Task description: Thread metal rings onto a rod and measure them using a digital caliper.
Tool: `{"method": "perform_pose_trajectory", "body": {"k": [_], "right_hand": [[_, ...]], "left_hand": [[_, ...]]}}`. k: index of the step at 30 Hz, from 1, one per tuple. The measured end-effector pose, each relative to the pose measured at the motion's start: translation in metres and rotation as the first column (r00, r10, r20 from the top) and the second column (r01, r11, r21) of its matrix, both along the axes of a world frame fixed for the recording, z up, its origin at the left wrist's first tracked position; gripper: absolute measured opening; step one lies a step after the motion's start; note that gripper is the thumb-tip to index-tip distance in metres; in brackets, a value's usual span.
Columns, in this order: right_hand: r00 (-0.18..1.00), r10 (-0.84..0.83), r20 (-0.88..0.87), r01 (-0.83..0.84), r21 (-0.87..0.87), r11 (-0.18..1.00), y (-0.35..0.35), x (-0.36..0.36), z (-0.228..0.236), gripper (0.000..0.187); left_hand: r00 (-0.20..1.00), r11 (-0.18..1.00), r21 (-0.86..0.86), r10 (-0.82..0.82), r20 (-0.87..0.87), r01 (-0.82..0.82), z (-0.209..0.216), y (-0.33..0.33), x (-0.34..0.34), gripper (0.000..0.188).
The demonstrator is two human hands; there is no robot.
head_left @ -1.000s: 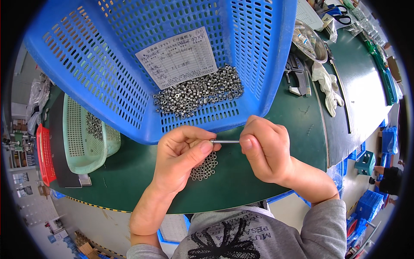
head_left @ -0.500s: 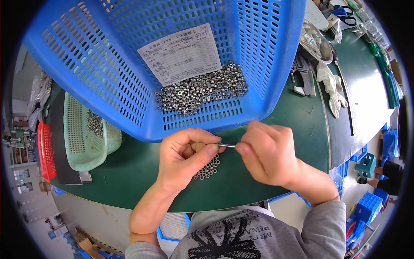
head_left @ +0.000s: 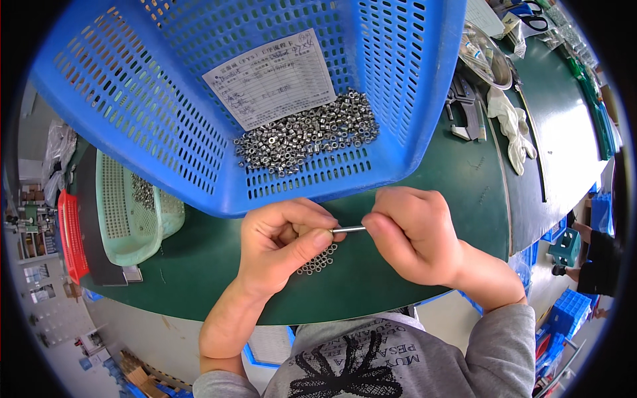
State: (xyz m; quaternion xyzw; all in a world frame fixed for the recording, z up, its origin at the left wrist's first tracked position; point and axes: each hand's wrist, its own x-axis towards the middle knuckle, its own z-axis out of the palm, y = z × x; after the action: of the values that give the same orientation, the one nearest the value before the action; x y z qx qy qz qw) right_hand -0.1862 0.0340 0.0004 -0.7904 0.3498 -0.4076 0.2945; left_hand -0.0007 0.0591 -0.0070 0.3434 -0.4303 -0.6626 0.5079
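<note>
A thin metal rod [head_left: 350, 229] spans the gap between my hands, lying almost level. My right hand [head_left: 418, 235] is closed in a fist round its right end. The thumb and fingers of my left hand [head_left: 272, 249] pinch at its left tip; whatever small piece they hold there is hidden. Beneath my left fingers, several small metal rings [head_left: 320, 264] lie flat in a cluster on the green tabletop [head_left: 398, 302]. Just beyond both hands, a tilted blue basket [head_left: 222, 201] contains a heap of similar metal rings [head_left: 305, 136] and a written paper card [head_left: 269, 79].
To the left stand a pale green basket [head_left: 126, 257] with metal pieces and a red basket [head_left: 71, 239]. On the right are a white glove [head_left: 512, 129], a metal bowl [head_left: 501, 78] and a dark measuring tool [head_left: 468, 109]. Another person [head_left: 600, 262] is partly visible at far right.
My right hand has shifted slightly, and a little more of the rod shows between the hands. The blue basket sits slightly further left in view.
</note>
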Motion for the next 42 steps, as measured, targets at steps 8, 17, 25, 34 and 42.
{"method": "perform_pose_trajectory", "body": {"k": [8,17,25,34,42], "right_hand": [[0.982,-0.128,-0.139,0.071,-0.353,0.933,0.009,0.005,0.002,0.022],[0.999,0.014,0.037,-0.01,-0.121,0.993,0.008,0.004,0.0,0.016],[0.999,0.042,0.006,-0.038,-0.275,0.961,0.004,0.0,0.005,0.008],[0.998,-0.002,0.058,0.014,-0.217,0.976,0.006,0.002,0.003,0.013],[0.987,0.007,0.162,-0.008,0.004,1.0,0.002,-0.002,0.005,0.012]], "left_hand": [[0.996,0.993,-0.089,0.078,0.041,-0.075,-0.005,0.003,-0.003,0.012],[0.993,0.984,-0.166,0.083,0.078,-0.069,-0.003,0.004,-0.005,0.01],[0.988,0.998,0.036,0.063,-0.142,-0.058,0.001,0.007,-0.009,0.013],[0.99,0.995,0.084,0.064,-0.128,-0.054,0.002,0.01,-0.013,0.012],[0.973,0.98,0.197,0.064,-0.224,-0.02,0.001,0.007,-0.01,0.013]]}}
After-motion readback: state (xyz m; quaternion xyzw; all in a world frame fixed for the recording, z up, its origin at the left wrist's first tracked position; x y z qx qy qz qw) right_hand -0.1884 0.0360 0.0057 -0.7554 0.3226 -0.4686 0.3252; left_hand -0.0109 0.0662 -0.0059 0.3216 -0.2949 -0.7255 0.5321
